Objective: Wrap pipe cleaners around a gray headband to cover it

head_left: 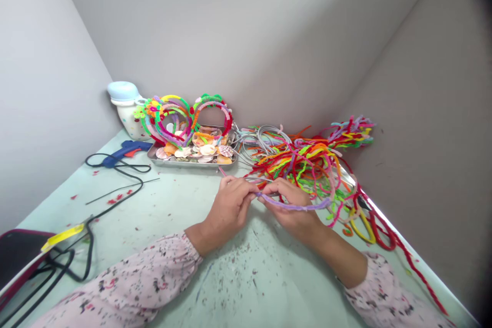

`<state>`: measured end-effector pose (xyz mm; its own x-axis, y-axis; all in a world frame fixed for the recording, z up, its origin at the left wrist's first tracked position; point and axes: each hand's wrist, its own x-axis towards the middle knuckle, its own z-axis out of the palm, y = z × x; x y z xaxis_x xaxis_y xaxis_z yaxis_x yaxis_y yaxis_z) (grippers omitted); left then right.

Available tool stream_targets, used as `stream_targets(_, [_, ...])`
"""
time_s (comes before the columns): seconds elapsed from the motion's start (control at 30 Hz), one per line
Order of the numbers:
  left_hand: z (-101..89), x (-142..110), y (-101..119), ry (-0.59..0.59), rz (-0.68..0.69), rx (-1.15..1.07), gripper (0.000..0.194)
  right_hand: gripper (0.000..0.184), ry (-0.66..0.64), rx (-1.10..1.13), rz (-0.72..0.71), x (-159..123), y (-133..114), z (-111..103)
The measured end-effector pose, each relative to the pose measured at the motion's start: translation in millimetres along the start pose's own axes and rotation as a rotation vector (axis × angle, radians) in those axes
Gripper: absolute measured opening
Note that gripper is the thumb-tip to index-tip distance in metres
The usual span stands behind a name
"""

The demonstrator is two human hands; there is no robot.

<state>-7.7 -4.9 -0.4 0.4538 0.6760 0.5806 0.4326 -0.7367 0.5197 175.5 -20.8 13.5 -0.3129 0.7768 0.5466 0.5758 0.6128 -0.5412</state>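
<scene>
Above the middle of the table, my left hand [233, 200] and my right hand [290, 210] meet fingertip to fingertip. Both are closed on a fuzzy purple pipe cleaner [284, 206], which runs from the pinch out across the right hand toward its wrist. The exact grip between the fingertips is partly hidden. A thin pinkish strand [222, 170] sticks up behind my left knuckles; I cannot tell whether it belongs to the same piece. Just beyond my right hand lies a big tangled heap of coloured pipe cleaners [307, 161].
A metal tray [192, 164] of seashells stands at the back with pipe-cleaner-wrapped headbands [169, 123] on it. Left of it are a blue glue gun [123, 152], its black cord and a white jar [128, 113]. Scissors [363, 225] lie right; a dark device [19, 253] lies left.
</scene>
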Motion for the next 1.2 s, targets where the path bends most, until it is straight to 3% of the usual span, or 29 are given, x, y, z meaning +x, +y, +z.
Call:
stream_targets(0.27, [0.4,0.4,-1.2,-0.001,0.014,0.014,0.016,0.011,-0.044,0.164,0.207,-0.9,-1.4,0.4])
stream_targets(0.7, [0.9,-1.7,-1.6,-0.039,0.044,0.030,0.017,0.012,-0.076,0.347,0.392,3.7,-2.7,-1.1])
stream_targets(1.2, [1.2,-0.6,-2.6,-0.009,0.007,0.034,0.016,0.008,-0.071,0.248,0.213,2.9,3.8,2.8])
